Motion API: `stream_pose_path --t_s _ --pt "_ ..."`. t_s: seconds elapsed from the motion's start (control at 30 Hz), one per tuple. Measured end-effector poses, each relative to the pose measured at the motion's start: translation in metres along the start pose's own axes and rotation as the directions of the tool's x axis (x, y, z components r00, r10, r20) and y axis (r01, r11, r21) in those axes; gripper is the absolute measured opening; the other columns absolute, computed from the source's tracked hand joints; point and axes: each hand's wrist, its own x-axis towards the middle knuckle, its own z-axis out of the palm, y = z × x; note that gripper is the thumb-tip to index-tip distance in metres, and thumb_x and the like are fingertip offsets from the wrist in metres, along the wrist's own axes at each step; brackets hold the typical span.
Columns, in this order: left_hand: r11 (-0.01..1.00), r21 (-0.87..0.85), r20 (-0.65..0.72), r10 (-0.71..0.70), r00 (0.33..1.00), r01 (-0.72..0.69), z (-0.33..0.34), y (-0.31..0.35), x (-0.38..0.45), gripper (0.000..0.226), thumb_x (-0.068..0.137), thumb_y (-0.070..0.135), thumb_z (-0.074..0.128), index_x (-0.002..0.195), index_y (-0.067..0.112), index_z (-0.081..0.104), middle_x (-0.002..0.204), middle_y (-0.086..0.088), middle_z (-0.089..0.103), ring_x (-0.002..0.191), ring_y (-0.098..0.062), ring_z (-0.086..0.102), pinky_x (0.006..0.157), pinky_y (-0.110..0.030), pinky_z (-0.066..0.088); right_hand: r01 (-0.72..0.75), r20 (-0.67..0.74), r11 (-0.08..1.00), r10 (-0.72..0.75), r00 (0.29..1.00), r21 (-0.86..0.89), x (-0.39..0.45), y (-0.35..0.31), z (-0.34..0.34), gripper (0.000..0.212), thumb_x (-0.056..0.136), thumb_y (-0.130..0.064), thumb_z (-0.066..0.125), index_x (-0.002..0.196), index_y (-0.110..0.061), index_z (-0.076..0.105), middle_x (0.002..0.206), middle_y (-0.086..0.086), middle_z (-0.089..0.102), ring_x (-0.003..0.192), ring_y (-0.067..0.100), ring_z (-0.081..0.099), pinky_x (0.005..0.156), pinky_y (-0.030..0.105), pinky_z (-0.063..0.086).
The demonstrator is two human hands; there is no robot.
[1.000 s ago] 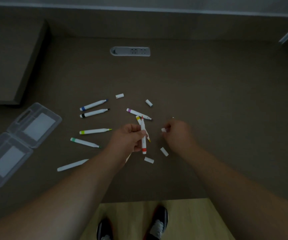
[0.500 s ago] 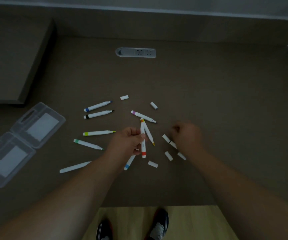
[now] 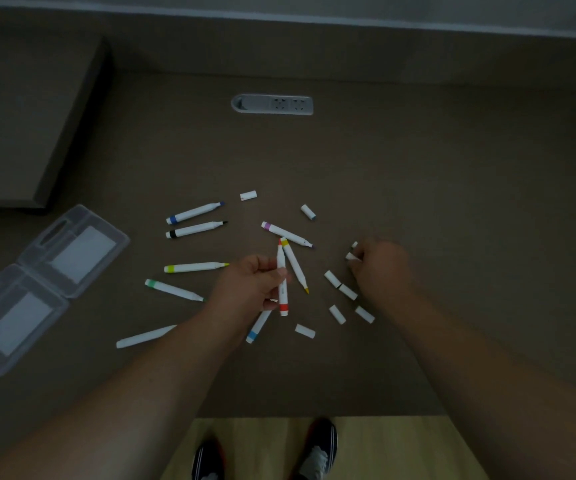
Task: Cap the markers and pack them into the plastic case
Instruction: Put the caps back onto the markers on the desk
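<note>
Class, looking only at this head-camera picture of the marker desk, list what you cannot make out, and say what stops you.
- Head view: the cap in the right hand is mostly hidden by the fingers; its colour mark is unreadable.
- Tip of the red-banded marker: hidden at the crossing with the yellow marker.
- Light-blue marker: upper part hidden under the left hand.
- Plastic case: cut off by the left edge.

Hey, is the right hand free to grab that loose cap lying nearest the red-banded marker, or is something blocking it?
Probably not right away: the right hand already pinches a small white cap. The path itself looks open; the loose cap lies alone on the brown desk, with nothing over it.
</note>
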Motion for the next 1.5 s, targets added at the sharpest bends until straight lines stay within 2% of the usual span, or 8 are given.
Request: stream_pose_path --t_s 0.17,0.27,0.37,0.57,0.83,0.97,1.2,1.5 --pt "1.0 -0.008 0.007 -0.004 1.0 0.004 0.001 0.001 -0.001 0.013 0.094 0.016 0.061 0.106 0.019 0.063 0.1 -0.006 0.071 0.091 -0.018 0.069 0.068 -0.029 0.056 -0.086 0.034 0.984 0.082 0.996 0.157 -0.01 -0.006 -0.01 0.019 0.095 -0.034 0.058 0.097 -0.019 0.07 0.087 0.003 0.067 0.076 0.016 0.062 0.067 0.031 0.05" --pt "1.0 -0.018 0.01 0.015 1.0 -0.015 0.003 0.004 -0.002 0.008 0.094 0.015 0.061 0.097 0.022 0.062 0.099 -0.007 0.071 0.091 -0.019 0.069 0.07 -0.03 0.057 -0.39 0.291 0.605 0.26 0.921 0.694 -0.017 -0.014 -0.031 0.015 0.089 -0.025 0.069 0.081 -0.012 0.068 0.07 0.005 0.063 0.057 0.016 0.057 0.055 0.031 0.048" --pt "0.999 -0.04 0.018 0.031 0.999 -0.03 0.006 0.012 -0.002 0.009 0.094 0.013 0.061 0.09 0.022 0.062 0.091 -0.004 0.07 0.088 -0.019 0.067 0.071 -0.032 0.059 -0.62 0.599 0.142 0.164 0.784 0.772 -0.024 -0.021 -0.045 0.007 0.087 -0.012 0.067 0.093 -0.008 0.065 0.07 0.003 0.054 0.052 0.009 0.045 0.043 0.022 0.034" --pt "0.993 -0.086 0.053 0.085 0.995 -0.08 0.013 0.025 -0.002 0.008 0.094 0.013 0.06 0.101 0.017 0.064 0.092 -0.005 0.073 0.081 -0.017 0.07 0.075 -0.036 0.061 -0.754 0.754 0.028 0.01 0.657 0.656 -0.032 -0.03 -0.049 0.017 0.089 -0.008 0.06 0.073 -0.014 0.056 0.063 0.001 0.054 0.043 0.005 0.042 0.035 0.017 0.03" --pt "0.99 -0.084 0.069 0.119 0.991 -0.113 0.015 0.031 -0.002 0.007 0.094 0.013 0.061 0.1 0.015 0.065 0.094 -0.009 0.072 0.096 -0.029 0.07 0.086 -0.05 0.058 -0.805 0.807 0.087 0.018 0.59 0.587 -0.044 -0.041 -0.044 0.014 0.09 -0.011 0.063 0.076 -0.013 0.061 0.063 0.001 0.056 0.045 0.006 0.044 0.037 0.018 0.032" --pt "0.99 -0.083 0.065 0.118 0.991 -0.113 0.014 0.029 -0.001 0.009 0.094 0.013 0.061 0.103 0.015 0.064 0.099 -0.011 0.072 0.092 -0.024 0.071 0.082 -0.044 0.06 -0.748 0.744 0.159 0.1 0.661 0.644 -0.04 -0.038 -0.045 0.007 0.088 -0.008 0.065 0.082 -0.01 0.063 0.067 0.004 0.057 0.051 0.009 0.047 0.043 0.02 0.035" --pt "0.991 -0.102 0.064 0.097 0.993 -0.09 0.003 0.019 0.001 0.01 0.095 0.013 0.06 0.103 0.012 0.066 0.086 -0.004 0.073 0.077 -0.016 0.069 0.079 -0.041 0.06 -0.232 0.199 0.894 0.165 0.966 0.384 -0.009 -0.013 -0.028 0.003 0.089 -0.017 0.066 0.086 -0.018 0.065 0.079 0.005 0.067 0.077 0.02 0.066 0.074 0.037 0.057" --pt "0.992 -0.117 0.024 0.057 0.998 -0.053 -0.013 0.011 0.003 0.007 0.093 0.014 0.062 0.099 0.017 0.065 0.092 -0.008 0.071 0.09 -0.023 0.07 0.082 -0.044 0.06 0.014 0.139 1.0 -0.017 0.99 0.02 -0.001 -0.014 -0.006 0.008 0.091 -0.024 0.063 0.095 -0.017 0.065 0.089 0.004 0.064 0.081 0.019 0.061 0.074 0.037 0.055"
